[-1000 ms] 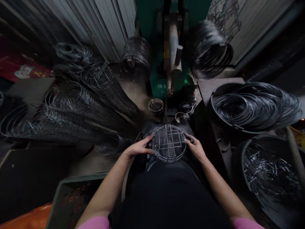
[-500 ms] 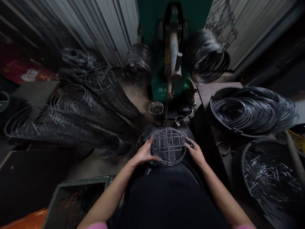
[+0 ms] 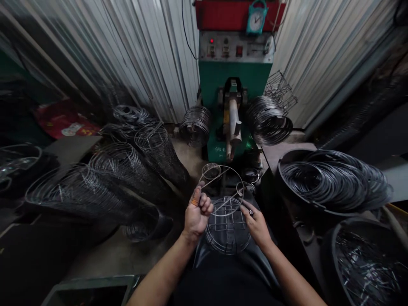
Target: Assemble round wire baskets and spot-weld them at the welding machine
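Observation:
A thin wire ring (image 3: 235,171) with a straight wire across it is raised at a tilt in front of me. My left hand (image 3: 198,214), an orange band round one digit, is closed on the ring's left side. On the right side, the fingers of my right hand (image 3: 255,221) pinch the ring's edge; a dark band shows on one finger. Below the ring, a round wire rack (image 3: 228,231) with a square grid lies on the dark apron over my lap. The ring's lower part overlaps the rack's far edge in view.
Ahead stands a green machine (image 3: 236,70) with a cylindrical arm (image 3: 234,117). Wire coils (image 3: 195,125) hang beside it. Stacked wire racks (image 3: 127,165) lean at left. At right are a tub of wire rings (image 3: 314,182) and a bin of wire pieces (image 3: 369,259).
The wire ring is now up between my hands, while the round rack lies on my lap, out of my hands. My left hand has risen and closed. The view has tilted up.

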### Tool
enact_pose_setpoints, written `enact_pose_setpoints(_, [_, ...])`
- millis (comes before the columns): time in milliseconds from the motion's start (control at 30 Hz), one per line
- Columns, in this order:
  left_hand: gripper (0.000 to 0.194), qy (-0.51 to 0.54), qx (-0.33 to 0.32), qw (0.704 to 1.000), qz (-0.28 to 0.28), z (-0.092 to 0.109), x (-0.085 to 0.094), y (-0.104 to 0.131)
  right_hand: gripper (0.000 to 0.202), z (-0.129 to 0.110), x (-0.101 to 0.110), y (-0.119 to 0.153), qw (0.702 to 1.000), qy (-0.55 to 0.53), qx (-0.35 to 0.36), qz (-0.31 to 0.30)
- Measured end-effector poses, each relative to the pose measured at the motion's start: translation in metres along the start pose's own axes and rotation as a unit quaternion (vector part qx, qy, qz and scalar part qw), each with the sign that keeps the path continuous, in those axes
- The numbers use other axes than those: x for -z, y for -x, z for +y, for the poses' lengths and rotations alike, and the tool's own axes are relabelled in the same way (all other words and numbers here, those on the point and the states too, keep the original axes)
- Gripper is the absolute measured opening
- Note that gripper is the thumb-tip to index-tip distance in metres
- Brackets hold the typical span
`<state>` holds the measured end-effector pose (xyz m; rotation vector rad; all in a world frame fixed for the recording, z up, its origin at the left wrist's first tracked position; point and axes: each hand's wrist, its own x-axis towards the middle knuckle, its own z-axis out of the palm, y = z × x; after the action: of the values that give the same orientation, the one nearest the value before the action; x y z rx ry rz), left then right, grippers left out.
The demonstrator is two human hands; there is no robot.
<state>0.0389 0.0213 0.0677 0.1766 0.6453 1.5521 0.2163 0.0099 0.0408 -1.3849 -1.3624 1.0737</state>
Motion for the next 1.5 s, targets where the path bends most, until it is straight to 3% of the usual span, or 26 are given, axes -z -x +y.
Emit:
enact_pose_setpoints(167, [0.031,-0.022,0.041,0.999,-0.01,-0.01,0.007,0.007,0.042,0.007,0.008,-0.004,0.999,-0.006,-0.025,0.048])
enact_pose_setpoints(267, [0.044,-0.154,0.065,0.986,-0.015,-0.001,0.015,0.005,0.042,0.017,0.018,-0.013,0.997,0.039,-0.009,0.061])
enact_pose_setpoints(333, [0.052,-0.256,0.091,0.962,0.0,0.003,0.025,0.0,0.044,0.025,0.022,-0.018,0.996,0.079,0.01,0.05])
enact_pose_setpoints(433, [0.052,-0.411,0.093,0.907,0.007,0.002,0.048,-0.005,0.042,0.036,0.023,-0.02,0.99,0.135,0.032,0.016])
enact_pose_setpoints(600, [0.039,-0.649,0.011,0.759,-0.05,-0.007,0.073,-0.006,0.036,0.053,0.021,-0.018,0.986,0.162,0.05,-0.008])
enact_pose_setpoints(700, [0.041,-0.676,0.003,0.733,-0.078,-0.008,0.073,-0.005,0.035,0.059,0.021,-0.02,0.988,0.152,0.038,-0.002])
enact_pose_setpoints(1067, [0.045,-0.656,0.008,0.751,-0.081,-0.013,0.08,-0.005,0.037,0.059,0.029,-0.017,0.997,0.047,-0.044,-0.035])
enact_pose_setpoints(1233, [0.044,-0.644,0.017,0.759,-0.094,-0.013,0.081,-0.006,0.039,0.06,0.029,-0.009,0.997,0.005,-0.073,-0.017])
enact_pose_setpoints(1367, [0.053,-0.696,0.033,0.707,-0.12,-0.007,0.083,-0.002,0.041,0.06,0.027,-0.005,0.996,-0.005,-0.085,-0.007])
enact_pose_setpoints(1500, [0.096,-0.786,0.057,0.598,-0.146,-0.001,0.078,0.008,0.04,0.06,0.026,-0.003,0.996,-0.013,-0.087,-0.002])
